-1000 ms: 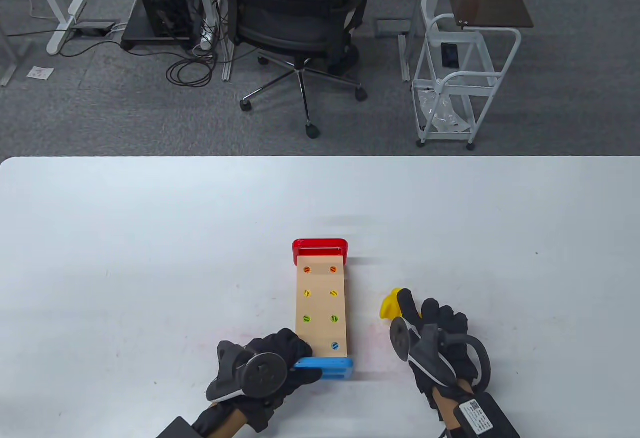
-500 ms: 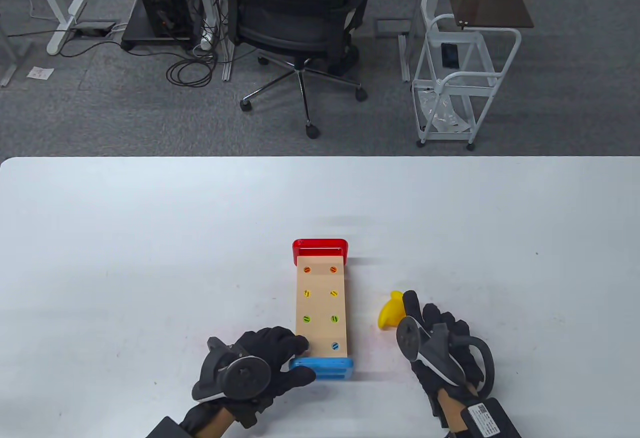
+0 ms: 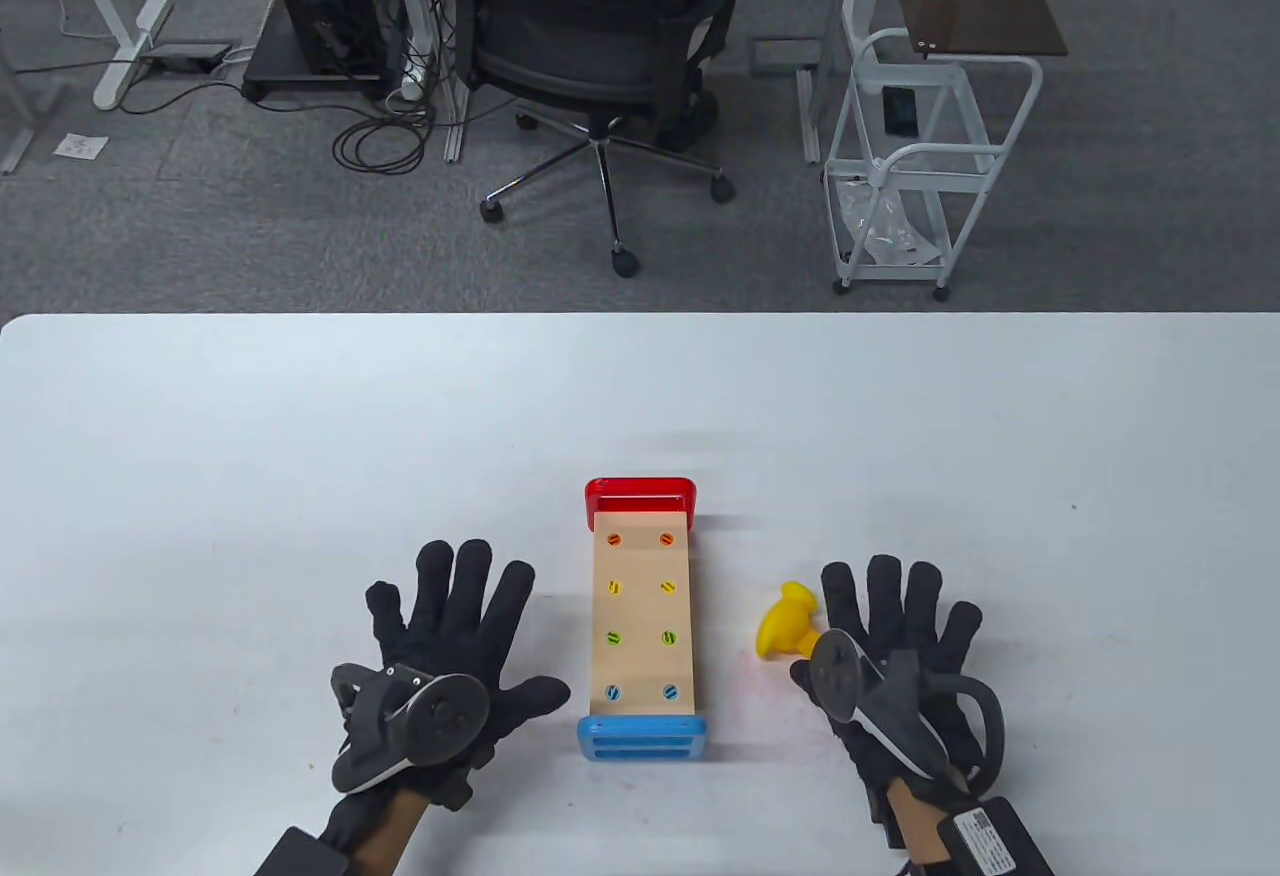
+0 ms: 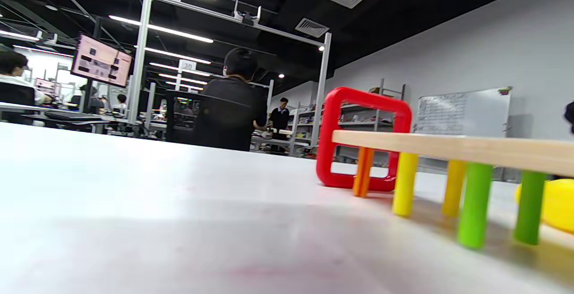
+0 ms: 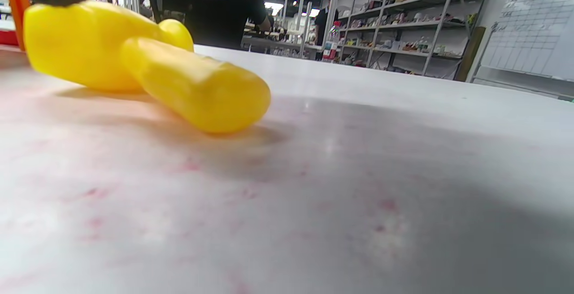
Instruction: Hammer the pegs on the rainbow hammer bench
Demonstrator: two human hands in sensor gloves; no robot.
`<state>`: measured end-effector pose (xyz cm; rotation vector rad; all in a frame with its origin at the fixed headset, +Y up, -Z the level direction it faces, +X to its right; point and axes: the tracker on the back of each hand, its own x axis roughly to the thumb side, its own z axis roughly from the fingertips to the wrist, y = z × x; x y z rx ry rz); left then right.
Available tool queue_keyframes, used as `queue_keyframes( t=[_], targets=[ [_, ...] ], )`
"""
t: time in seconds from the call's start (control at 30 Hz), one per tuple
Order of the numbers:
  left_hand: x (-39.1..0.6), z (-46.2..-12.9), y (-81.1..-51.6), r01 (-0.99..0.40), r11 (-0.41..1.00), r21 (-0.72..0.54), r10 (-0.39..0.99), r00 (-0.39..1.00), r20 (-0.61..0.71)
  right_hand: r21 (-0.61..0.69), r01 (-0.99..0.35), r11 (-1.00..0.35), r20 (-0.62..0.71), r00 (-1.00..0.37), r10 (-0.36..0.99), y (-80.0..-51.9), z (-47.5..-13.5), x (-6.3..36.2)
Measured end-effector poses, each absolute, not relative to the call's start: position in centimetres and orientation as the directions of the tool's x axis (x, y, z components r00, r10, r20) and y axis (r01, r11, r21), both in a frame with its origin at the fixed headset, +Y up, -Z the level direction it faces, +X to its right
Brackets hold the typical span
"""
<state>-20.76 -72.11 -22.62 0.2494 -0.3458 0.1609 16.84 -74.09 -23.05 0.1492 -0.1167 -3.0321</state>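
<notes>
Hammer between bench and right hand

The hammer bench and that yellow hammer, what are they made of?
Bench top: pale unpainted wood, probably, matte, grain faintly visible. Its red end and blue end: glossy, painted wood or plastic. Yellow hammer: smooth, uniformly coloured, slightly shiny; likely plastic, possibly painted wood.

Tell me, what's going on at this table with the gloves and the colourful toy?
A person in sensor gloves has a peg bench in front of them. All its pegs sit flush with the top. Both hands lie flat on the table: the left hand beside the bench, the right hand next to the yellow hammer, not gripping it.
</notes>
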Motion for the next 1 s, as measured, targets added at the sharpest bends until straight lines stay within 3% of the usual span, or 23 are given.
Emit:
queue_keyframes(
  t=[0.33, 1.0],
  targets=[
    [-20.83, -22.09, -72.35, -0.113, 0.979, 0.169, 0.059, 0.954, 0.293, 0.059, 0.09, -0.994, -0.075, -0.993, -0.094, -73.71, -22.83, 16.75],
    [-20.74, -22.2, -72.52, -0.098, 0.986, 0.137, 0.053, 0.953, 0.297, 0.096, 0.129, -0.987, -0.045, -0.99, -0.134, -74.48, -22.92, 16.13]
  ],
)
